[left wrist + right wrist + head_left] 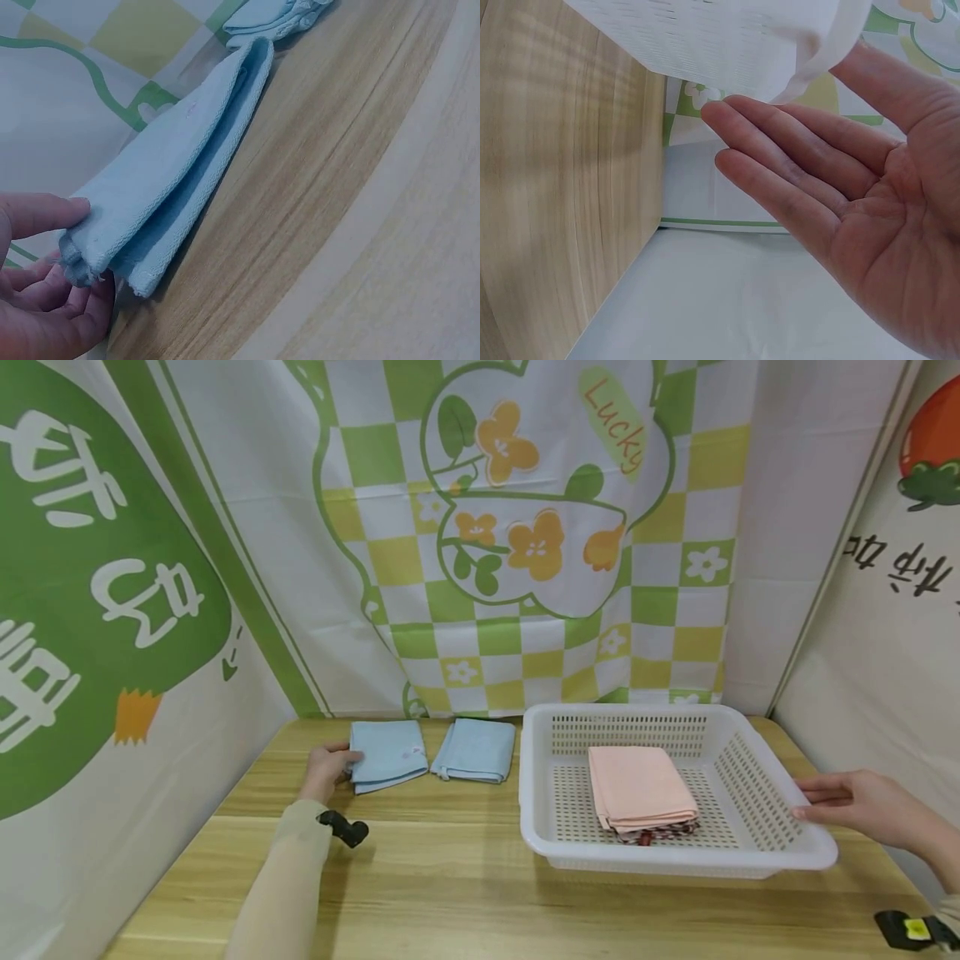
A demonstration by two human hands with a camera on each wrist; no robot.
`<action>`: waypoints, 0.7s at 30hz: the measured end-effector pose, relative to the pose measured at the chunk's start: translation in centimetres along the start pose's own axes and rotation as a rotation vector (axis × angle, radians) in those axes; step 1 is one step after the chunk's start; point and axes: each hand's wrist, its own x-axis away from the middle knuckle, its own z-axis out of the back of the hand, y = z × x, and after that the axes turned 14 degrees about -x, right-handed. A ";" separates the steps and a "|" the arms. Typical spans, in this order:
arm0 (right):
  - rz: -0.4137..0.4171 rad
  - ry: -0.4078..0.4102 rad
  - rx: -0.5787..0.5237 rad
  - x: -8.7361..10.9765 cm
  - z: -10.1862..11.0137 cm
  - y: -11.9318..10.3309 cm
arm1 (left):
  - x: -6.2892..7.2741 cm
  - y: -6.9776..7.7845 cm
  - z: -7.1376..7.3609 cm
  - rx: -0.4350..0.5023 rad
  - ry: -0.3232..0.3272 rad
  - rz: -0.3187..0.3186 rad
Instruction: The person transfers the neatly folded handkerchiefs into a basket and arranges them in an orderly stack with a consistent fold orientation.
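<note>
A folded light blue cloth (387,757) lies at the back left of the table. Its left edge is pinched by my left hand (327,772), thumb on top and fingers beneath, and in the left wrist view its folded layers (161,180) gape toward the camera. Beside it lies a second folded blue cloth (476,750). At the right stands a white perforated plastic basket (677,858) holding a folded pink cloth (641,785) on top of a dark patterned one (660,836). My right hand (862,802) touches the basket's right rim, its fingers straight below and the thumb at the lip.
The wooden table (450,877) backs onto a green-and-white checked curtain (525,652). Printed cloth walls (247,710) rise close on the left and right sides. The basket takes up most of the table's right half.
</note>
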 end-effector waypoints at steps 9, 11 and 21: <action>-0.002 0.000 0.002 -0.1 0.0 0.0 | 0.1 0.0 0.0 0.044 -0.030 0.008; 0.000 0.001 0.006 -0.1 0.0 0.0 | 0.1 0.1 0.0 0.054 -0.033 0.012; 0.030 0.011 0.012 0.0 -0.1 0.1 | 0.3 0.6 0.5 0.028 -0.054 0.016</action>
